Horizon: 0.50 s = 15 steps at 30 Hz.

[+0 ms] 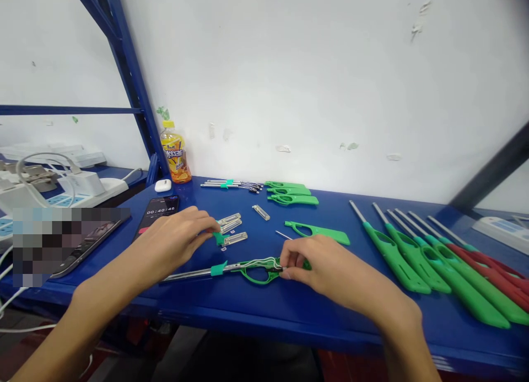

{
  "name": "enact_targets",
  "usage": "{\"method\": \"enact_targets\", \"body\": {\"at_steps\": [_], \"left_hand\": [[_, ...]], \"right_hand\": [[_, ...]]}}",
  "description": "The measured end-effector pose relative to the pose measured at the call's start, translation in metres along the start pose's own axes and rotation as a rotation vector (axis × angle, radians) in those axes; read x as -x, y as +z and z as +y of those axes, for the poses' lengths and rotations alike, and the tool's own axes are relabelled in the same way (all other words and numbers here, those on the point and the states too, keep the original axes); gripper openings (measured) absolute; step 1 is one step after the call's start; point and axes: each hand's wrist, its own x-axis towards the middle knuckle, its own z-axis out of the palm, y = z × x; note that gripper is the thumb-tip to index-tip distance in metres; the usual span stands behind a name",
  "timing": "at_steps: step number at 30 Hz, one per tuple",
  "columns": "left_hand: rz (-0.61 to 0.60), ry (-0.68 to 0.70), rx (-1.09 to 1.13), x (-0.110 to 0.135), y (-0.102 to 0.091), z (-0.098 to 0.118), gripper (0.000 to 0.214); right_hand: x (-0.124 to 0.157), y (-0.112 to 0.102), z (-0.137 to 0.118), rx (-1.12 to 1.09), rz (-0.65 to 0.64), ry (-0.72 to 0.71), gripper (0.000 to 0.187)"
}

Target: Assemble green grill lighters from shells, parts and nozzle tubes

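Observation:
My left hand (185,233) is closed, its thumb and forefinger pinching a small green plastic piece (221,238) beside several clear-and-metal parts (235,238). In front of me lies an opened green gas lighter (258,277), with a long metal tube (188,275), a green collar (218,269) and white wires (262,262) along it. My right hand (308,261) bends over its handle end, finger and thumb closed at a small dark wired piece (276,269). A thin metal rod (283,235) shows just behind that hand; its other end is hidden.
Green handle halves (320,232) lie behind my right hand, more (293,199) by the wall. Wired metal tubes (231,184) lie left of these. Assembled green lighters (397,261) and red ones (479,263) fill the right. A phone (161,206), earbud case (163,185) and bottle (176,156) stand left.

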Motion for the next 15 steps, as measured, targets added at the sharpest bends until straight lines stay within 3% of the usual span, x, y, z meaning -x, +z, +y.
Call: {"method": "enact_targets", "body": {"at_steps": [5,15], "left_hand": [[0.100,0.128,0.146,0.005,-0.007,0.017,0.032],[-0.007,0.168,0.147,0.007,0.017,0.044,0.029]], "right_hand": [[-0.003,0.001,0.001,-0.004,0.023,-0.020,0.009],[-0.002,-0.001,-0.001,0.005,0.043,-0.030,0.012]]}}
